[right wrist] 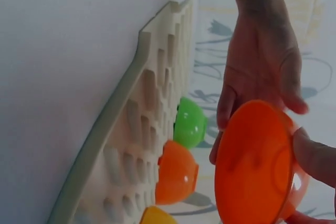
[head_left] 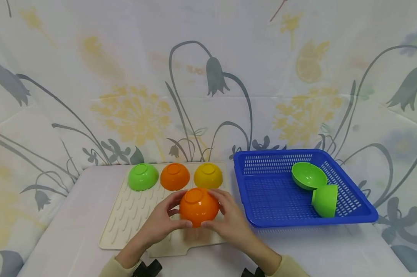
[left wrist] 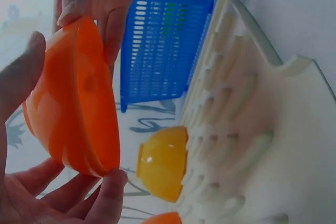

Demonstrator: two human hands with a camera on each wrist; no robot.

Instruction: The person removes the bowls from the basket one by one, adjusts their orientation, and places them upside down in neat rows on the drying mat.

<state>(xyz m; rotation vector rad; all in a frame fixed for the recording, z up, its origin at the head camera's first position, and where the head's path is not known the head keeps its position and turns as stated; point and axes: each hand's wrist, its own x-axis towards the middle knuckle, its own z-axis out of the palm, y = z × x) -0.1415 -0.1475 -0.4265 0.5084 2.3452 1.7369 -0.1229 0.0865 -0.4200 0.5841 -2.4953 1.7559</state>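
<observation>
Both hands hold an orange bowl (head_left: 199, 207) upside down above the front of a cream drying mat (head_left: 125, 223). My left hand (head_left: 165, 219) grips its left side, thumb near the front rim and fingers behind. On the opposite side my right hand (head_left: 231, 217) grips it the same way. The wrist views show the bowl's open underside, raised off the mat. Along the mat's back edge sit a green bowl (head_left: 143, 177), a second orange bowl (head_left: 175, 177) and a yellow bowl (head_left: 208, 176), all upside down.
A blue perforated basket (head_left: 264, 223) stands to the right of the mat. Inside it, on the right, a green bowl (head_left: 309, 175) lies tilted and another green bowl (head_left: 325, 201) rests on its side. A patterned curtain (head_left: 208, 77) hangs behind the white-covered table (head_left: 333, 246).
</observation>
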